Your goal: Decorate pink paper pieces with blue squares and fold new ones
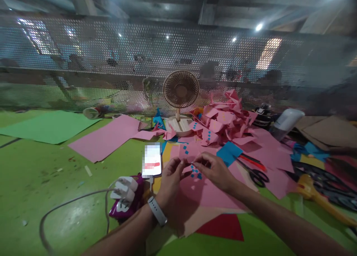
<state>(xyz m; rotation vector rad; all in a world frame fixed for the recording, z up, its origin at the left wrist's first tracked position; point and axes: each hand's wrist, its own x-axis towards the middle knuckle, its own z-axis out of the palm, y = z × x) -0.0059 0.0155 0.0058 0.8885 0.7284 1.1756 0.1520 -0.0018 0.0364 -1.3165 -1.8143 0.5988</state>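
Above a pink paper sheet (206,194), my left hand (173,174) and my right hand (213,168) meet with their fingertips close together. Both hands are pinched. Whatever lies between the fingers is too small to make out. Small blue paper squares (196,172) are scattered on the pink sheet just below the fingertips, and a few more blue squares (185,149) lie beyond them. A larger blue paper piece (229,154) rests to the right of my right hand. Black-handled scissors (258,178) lie farther right, beside a red cutter (253,162).
A lit phone (152,160) and a white plug adapter (124,189) with a cable sit left. Behind stand a small fan (181,90) and a heap of folded pink paper (223,118). Green paper (52,126) lies far left; a yellow-handled tool (320,196) lies right. A perforated screen (117,62) closes the back.
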